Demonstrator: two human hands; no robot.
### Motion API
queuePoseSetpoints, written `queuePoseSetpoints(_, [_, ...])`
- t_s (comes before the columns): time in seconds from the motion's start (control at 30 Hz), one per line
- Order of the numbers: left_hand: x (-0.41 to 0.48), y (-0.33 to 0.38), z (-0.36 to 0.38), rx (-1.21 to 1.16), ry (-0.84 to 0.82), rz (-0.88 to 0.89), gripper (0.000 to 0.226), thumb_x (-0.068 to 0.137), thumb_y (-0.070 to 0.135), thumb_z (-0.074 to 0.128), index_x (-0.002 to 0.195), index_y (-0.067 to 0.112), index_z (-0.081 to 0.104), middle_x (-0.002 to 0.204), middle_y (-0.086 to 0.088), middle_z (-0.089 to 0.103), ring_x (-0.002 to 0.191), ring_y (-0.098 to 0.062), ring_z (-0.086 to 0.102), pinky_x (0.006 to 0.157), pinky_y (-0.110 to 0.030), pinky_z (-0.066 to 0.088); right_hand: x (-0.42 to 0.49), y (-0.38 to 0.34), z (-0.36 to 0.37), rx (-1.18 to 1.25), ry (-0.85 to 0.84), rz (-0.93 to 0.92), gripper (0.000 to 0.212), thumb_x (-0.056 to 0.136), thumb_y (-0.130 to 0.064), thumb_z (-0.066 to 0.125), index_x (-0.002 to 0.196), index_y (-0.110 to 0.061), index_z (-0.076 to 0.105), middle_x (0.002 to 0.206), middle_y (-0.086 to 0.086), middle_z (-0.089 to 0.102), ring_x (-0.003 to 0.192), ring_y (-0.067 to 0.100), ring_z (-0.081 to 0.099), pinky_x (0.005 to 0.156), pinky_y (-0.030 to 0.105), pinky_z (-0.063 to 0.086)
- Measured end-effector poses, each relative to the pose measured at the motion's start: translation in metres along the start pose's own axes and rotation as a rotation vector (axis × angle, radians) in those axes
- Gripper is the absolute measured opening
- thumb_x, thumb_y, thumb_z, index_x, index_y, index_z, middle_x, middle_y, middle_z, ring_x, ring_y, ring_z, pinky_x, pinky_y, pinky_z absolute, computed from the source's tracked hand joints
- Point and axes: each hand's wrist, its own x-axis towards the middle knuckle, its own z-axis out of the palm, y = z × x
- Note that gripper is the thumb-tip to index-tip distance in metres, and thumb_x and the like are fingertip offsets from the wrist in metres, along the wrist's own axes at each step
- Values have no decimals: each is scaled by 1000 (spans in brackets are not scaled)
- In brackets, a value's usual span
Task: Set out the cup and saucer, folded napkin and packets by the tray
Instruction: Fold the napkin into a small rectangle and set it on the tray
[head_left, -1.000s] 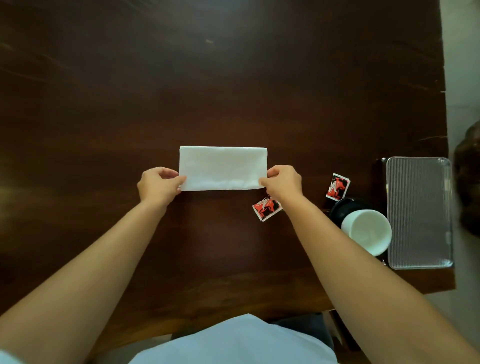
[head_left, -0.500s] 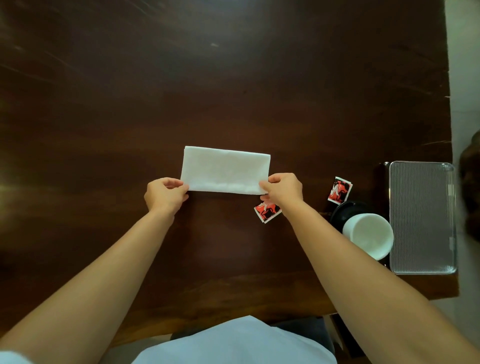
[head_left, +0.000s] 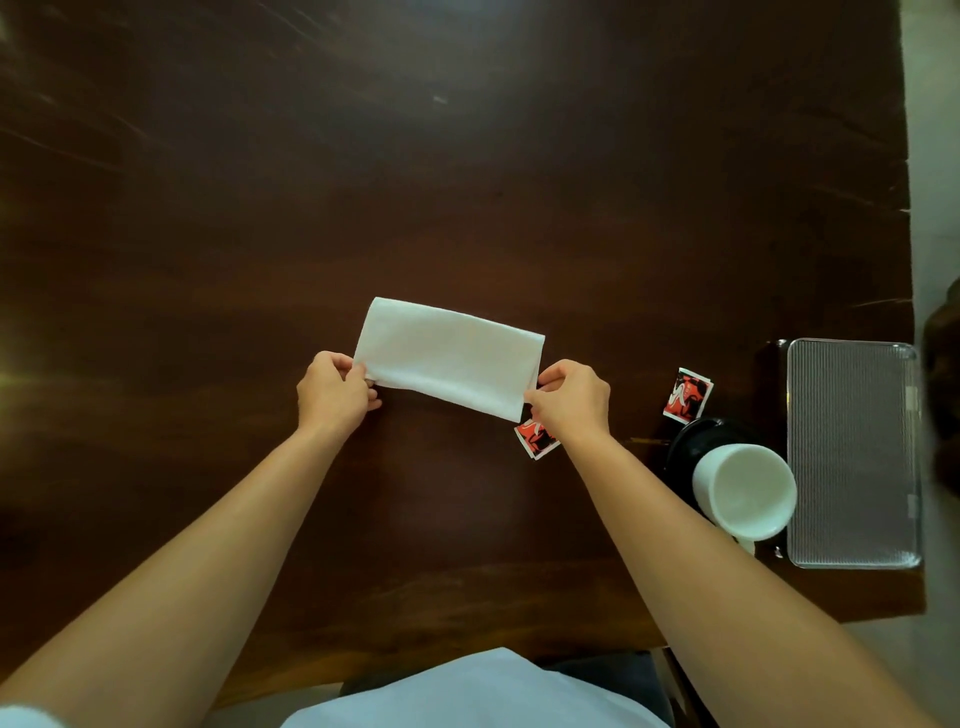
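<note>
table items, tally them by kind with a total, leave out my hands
White folded napkin: 1
Red, black and white packets: 2
White cup: 1
Black saucer: 1
Ribbed metal tray: 1
Total: 6

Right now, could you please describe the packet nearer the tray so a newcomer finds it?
Start at the ribbed silver metal tray on the dark wooden table's right. Beside it stands a white cup; beyond that lies the red-and-black square packet, fully exposed, unlike its half-hidden twin.
</note>
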Motion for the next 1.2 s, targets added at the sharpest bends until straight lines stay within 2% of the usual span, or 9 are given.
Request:
queuePoseSetpoints(0.13, [6,5,-6,134,-63,64,5,96,19,62,97,17,58,86,-5,70,65,-15,71,67,-37,63,3,0,1,-7,8,-7,13,87,-12,74,89,-18,63,95,7,70,83,21,71,75,41,62])
queuePoseSetpoints(0.27, [6,8,-10,210,-127,113,9,94,23,67,94,19,59,81,-1,72,65,-14,72,62,-33,61,5,-2,-2,-3,22,-27,12,86,-12,70,95,-16,63,96,6,68,84,21,69,75,40,62])
queuePoseSetpoints(0.37, [2,7,-12,202,-103,174,11,93,25,68,95,22,58,76,5,73,67,-11,70,60,-30,57,1,-2,-3,30,44,-21,29,85,-11,73,110,-16,60,103,3,64,90,20,66,72,35,60])
queuePoseSetpoints(0.43, [0,9,-11,136,-102,159,10,93,25,66,100,22,60,74,6,74,68,-11,70,62,-31,57,-1,-3,-1,58,48,2,50,82,-7,76,127,-15,54,110,3,60,98,22,64,75,37,60])
queuePoseSetpoints(0.57, [-4,17,-10,-166,-261,-70,13,99,22,58,101,14,68,79,-2,76,71,-19,68,67,-35,59,-8,-6,2,145,22,81,74,76,2,80,138,-16,46,121,8,56,107,25,62,83,44,61])
queuePoseSetpoints(0.67, [-8,24,-13,-297,-301,-162,11,98,23,59,97,16,68,82,-5,73,73,-21,66,70,-37,59,-11,-4,2,179,75,92,73,74,4,80,137,-16,49,118,6,56,107,22,60,84,42,60])
queuePoseSetpoints(0.83, [-5,26,-22,-557,-388,-154,14,93,25,68,104,16,71,98,-5,74,81,-20,72,67,-33,59,-6,-9,-10,385,85,91,72,75,3,78,137,-22,53,96,-11,64,89,11,68,71,29,58])
queuePoseSetpoints(0.97, [-1,15,-14,-301,-273,-135,10,91,19,72,100,18,68,102,-7,72,87,-22,74,76,-36,62,-2,-8,-7,428,2,185,58,80,3,77,131,-19,59,97,-3,71,92,16,71,82,34,59])
queuePoseSetpoints(1.2, [0,5,-8,-70,-186,-27,11,86,23,78,92,23,69,90,2,74,66,-10,75,64,-29,60,1,-7,-3,338,110,115,53,82,-3,77,129,-18,58,102,-3,64,92,15,67,66,23,52])
